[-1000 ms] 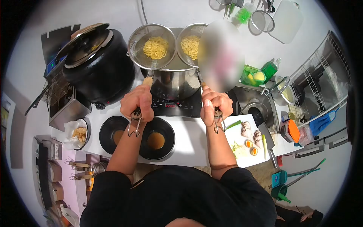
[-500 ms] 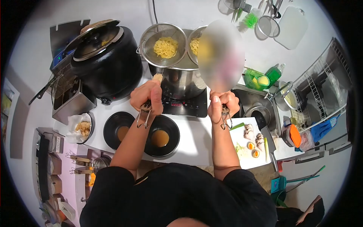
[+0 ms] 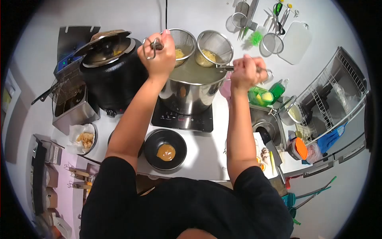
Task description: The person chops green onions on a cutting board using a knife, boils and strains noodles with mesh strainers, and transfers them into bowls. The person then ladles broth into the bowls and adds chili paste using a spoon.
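The left strainer (image 3: 185, 38) and right strainer (image 3: 221, 44) are at the far side of the steel pot (image 3: 187, 97), side by side over its mouth; whether their bases touch the cloudy liquid (image 3: 195, 75) cannot be determined. The left hand (image 3: 161, 55) is curled in a fist around the left handle, mostly covered, its wire-hooked butt facing left. The right hand (image 3: 248, 71), slightly blurred, is wrapped around the right handle, whose long axis runs from the rim rightward and slightly near. The right strainer is tilted, mouth toward the far right, base toward the near left. Both baskets are fine metal mesh with round, smooth rims, each holding yellow noodles (image 3: 207, 57) in a loose tangle. The pot is cylindrical, of polished metal, standing on a flat black cooktop (image 3: 167, 119). Near it, a round dark bowl (image 3: 175, 138) contains glossy brown liquid (image 3: 166, 152). A white stretch of counter (image 3: 203, 155) lies between bowl and right forearm; its near edge runs just in front of the torso. The bulky black kettle (image 3: 115, 83) bounds the left side, close to the left forearm.
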Available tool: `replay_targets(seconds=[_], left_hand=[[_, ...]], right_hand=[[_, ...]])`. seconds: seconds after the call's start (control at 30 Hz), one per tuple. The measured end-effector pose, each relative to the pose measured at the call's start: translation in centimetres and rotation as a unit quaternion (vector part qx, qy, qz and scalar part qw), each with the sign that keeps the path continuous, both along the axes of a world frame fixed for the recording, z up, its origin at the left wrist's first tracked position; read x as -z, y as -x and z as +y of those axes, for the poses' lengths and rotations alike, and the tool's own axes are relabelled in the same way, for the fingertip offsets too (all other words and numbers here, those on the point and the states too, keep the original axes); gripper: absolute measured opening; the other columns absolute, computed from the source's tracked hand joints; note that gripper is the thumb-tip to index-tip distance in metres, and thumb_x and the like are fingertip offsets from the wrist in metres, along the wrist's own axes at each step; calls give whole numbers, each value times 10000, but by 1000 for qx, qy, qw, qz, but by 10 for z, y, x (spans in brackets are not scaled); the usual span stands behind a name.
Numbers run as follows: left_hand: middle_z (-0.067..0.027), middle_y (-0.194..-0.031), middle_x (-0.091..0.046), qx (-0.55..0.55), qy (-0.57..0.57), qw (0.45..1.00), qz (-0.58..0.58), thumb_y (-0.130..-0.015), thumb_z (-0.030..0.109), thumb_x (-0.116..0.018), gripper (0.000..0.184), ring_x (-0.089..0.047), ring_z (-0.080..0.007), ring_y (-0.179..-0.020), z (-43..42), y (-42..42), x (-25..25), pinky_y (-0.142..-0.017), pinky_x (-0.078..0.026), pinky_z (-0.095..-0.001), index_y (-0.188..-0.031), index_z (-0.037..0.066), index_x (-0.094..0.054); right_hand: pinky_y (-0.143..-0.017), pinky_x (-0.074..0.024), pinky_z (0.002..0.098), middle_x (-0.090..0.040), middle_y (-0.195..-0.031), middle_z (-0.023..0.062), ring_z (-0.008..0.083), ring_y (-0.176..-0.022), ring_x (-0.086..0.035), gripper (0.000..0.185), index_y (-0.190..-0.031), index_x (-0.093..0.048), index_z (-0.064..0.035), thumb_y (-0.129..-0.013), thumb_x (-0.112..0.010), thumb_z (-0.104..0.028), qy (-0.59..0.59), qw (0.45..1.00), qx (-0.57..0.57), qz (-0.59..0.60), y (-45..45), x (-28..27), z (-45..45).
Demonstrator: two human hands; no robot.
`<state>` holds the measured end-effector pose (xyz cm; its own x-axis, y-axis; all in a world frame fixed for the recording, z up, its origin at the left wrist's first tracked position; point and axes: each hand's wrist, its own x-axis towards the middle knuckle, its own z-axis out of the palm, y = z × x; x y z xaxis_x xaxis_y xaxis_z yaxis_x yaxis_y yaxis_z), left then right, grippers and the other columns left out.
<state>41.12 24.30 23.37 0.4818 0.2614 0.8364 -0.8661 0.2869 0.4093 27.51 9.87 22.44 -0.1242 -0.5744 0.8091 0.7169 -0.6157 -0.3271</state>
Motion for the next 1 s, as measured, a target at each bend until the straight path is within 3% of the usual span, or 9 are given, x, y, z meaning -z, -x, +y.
replay_targets(seconds=[0.1,0.13,0.23,0.33,0.5,0.6,0.7,0.73,1.0], left_hand=[[-62,-399,-377,-48,-20,998,26,-792,147,-572,375,-390,-222,-356,6,5,-1,-410,-324,-339,-479,66,-383],[-68,-404,-388,-97,-31,994,-25,-791,145,-568,366,-392,-223,-356,-1,0,-3,-411,-322,-335,-479,65,-393],[-65,-412,-419,-174,-61,979,-84,-783,127,-569,340,-401,-197,-361,-7,-11,-9,-416,-313,-321,-490,46,-419],[-23,-426,-445,92,43,992,75,-769,97,-589,329,-425,-129,-399,15,15,-20,-436,-317,-293,-502,19,-412],[3,-440,-429,-57,-82,995,13,-767,81,-585,337,-396,-78,-427,-4,1,-16,-444,-316,-261,-497,27,-391],[16,-465,-431,95,-10,991,98,-765,75,-580,336,-386,-70,-441,2,16,-17,-451,-316,-254,-494,26,-387],[14,-474,-459,122,-1,988,90,-768,88,-586,335,-408,-72,-437,3,15,-15,-444,-318,-259,-495,27,-402],[20,-483,-478,-52,-92,994,9,-766,62,-569,327,-438,-73,-437,5,5,-12,-434,-318,-257,-493,31,-393],[3,-462,-445,56,5,998,38,-776,93,-574,279,-427,-92,-362,0,-1,-24,-353,-344,-246,-532,70,-442]], right_hand=[[-407,-354,236,-442,-479,25,114,-416,-434,211,-591,-438,-61,-775,-541,-45,-6,987,-153,-55,11,1,12],[-406,-354,233,-424,-471,37,114,-414,-426,211,-592,-433,-49,-773,-541,-44,27,997,69,24,0,6,3],[-399,-344,228,-394,-464,36,107,-431,-426,239,-575,-426,-31,-785,-540,-45,23,980,163,110,-13,15,-22],[-428,-341,318,-444,-518,41,170,-441,-441,166,-567,-504,-40,-710,-588,-34,-84,977,-196,-23,21,3,11],[-448,-340,315,-444,-541,79,158,-506,-447,64,-628,-530,-39,-652,-571,4,14,973,200,115,-12,13,-27],[-482,-345,308,-483,-558,95,195,-541,-480,60,-680,-527,-39,-641,-545,3,-123,982,-108,89,2,-4,-5],[-368,-325,269,-438,-480,47,131,-384,-404,103,-659,-484,-31,-708,-573,-14,-75,991,-15,114,-33,-25,-38],[-331,-319,256,-425,-456,29,109,-333,-379,135,-655,-473,-28,-733,-583,-23,-69,989,-1,128,-43,-37,-44],[-346,-318,294,-431,-467,12,130,-366,-414,144,-593,-479,-56,-720,-539,-84,-103,966,77,223,-73,-86,-53]])
